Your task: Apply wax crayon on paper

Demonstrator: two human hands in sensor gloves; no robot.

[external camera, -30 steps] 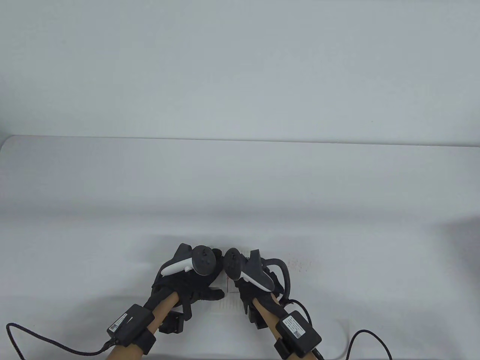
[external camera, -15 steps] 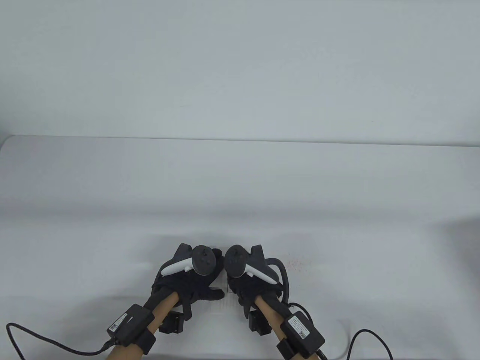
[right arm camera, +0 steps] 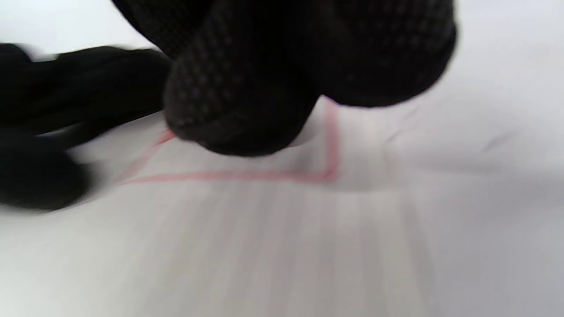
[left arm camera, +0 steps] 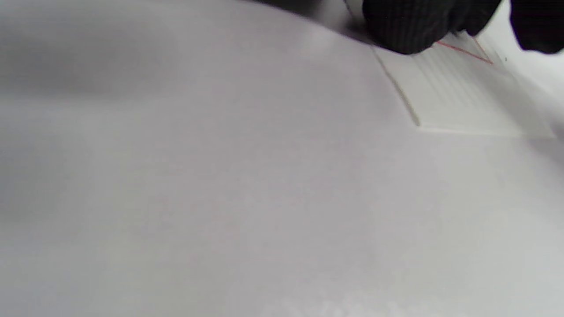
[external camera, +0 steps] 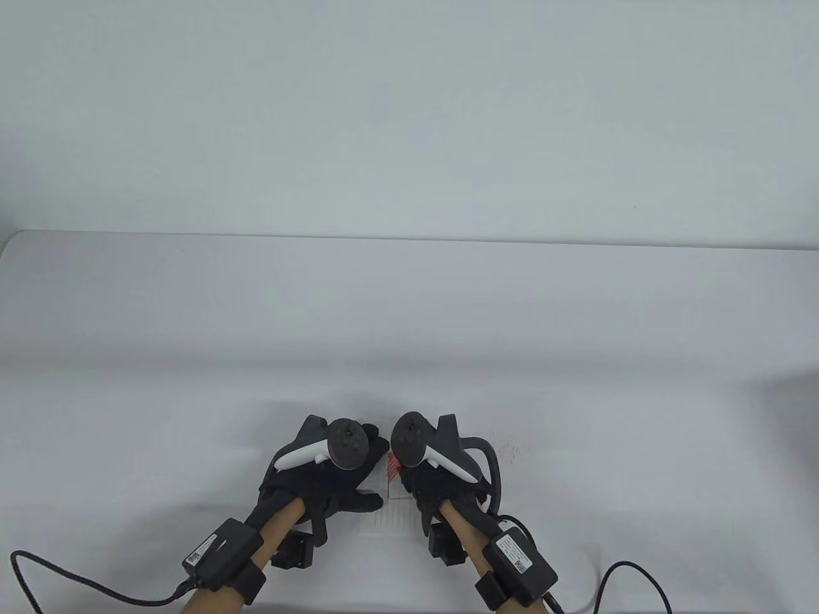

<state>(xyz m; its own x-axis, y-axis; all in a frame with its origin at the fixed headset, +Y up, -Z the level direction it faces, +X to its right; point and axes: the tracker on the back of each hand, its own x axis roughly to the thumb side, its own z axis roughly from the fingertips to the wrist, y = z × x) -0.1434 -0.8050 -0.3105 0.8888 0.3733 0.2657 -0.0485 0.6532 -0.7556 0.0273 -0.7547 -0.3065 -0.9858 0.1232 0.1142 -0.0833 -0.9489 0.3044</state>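
Observation:
A small lined white paper (external camera: 390, 515) lies on the table near the front edge, between my hands. My left hand (external camera: 333, 476) rests on its left part, thumb (external camera: 366, 502) stretched out flat on the sheet. My right hand (external camera: 435, 483) sits over the paper's right part with the fingers (right arm camera: 246, 101) curled tight. A red patch (external camera: 392, 465) shows at their tips; the crayon itself is hidden inside them. The right wrist view shows thin red lines (right arm camera: 246, 176) that meet at a corner on the paper. The left wrist view shows the paper (left arm camera: 462, 88) and a red line.
The white table (external camera: 409, 320) runs back to a white wall. Faint red crumbs (external camera: 508, 451) dot the table right of my right hand. Black cables (external camera: 83, 585) trail from both wrists along the front edge.
My right hand has shifted a little to the right and away, baring the red patch between the hands. My left hand has stayed where it was on the paper.

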